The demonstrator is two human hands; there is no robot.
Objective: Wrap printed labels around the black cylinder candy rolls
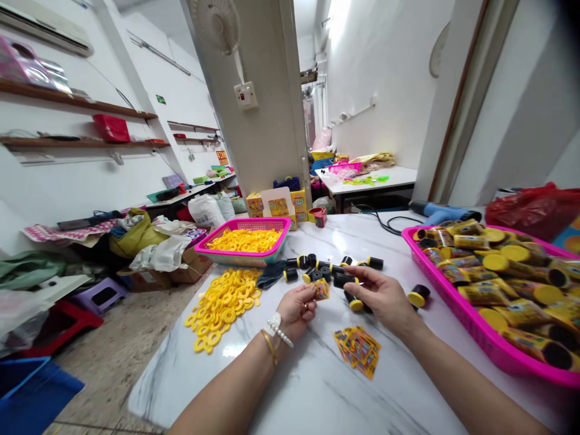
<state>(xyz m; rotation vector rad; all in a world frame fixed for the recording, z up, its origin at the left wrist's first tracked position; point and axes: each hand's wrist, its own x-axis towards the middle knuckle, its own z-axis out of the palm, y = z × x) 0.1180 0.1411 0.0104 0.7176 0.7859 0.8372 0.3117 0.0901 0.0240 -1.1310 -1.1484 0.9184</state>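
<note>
My left hand (296,308) is closed in a pinch on a small orange printed label (321,289). Just to its right, my right hand (380,296) has thumb and fingers around the end of a black cylinder (341,280) with a yellow end. Several more black-and-yellow cylinders (312,261) lie loose beyond both hands, and one cylinder (418,296) stands apart on the right. Below my right hand, a fanned pile of printed labels (357,350) rests on the white marbled table (308,393).
Left of my hands lies a heap of yellow rings (222,308), beside a dark cloth (270,275). A pink basket (283,228) behind holds more yellow pieces. On the right, another pink basket (446,308) is full of labelled cylinders. A blue heat gun (446,214) lies behind it.
</note>
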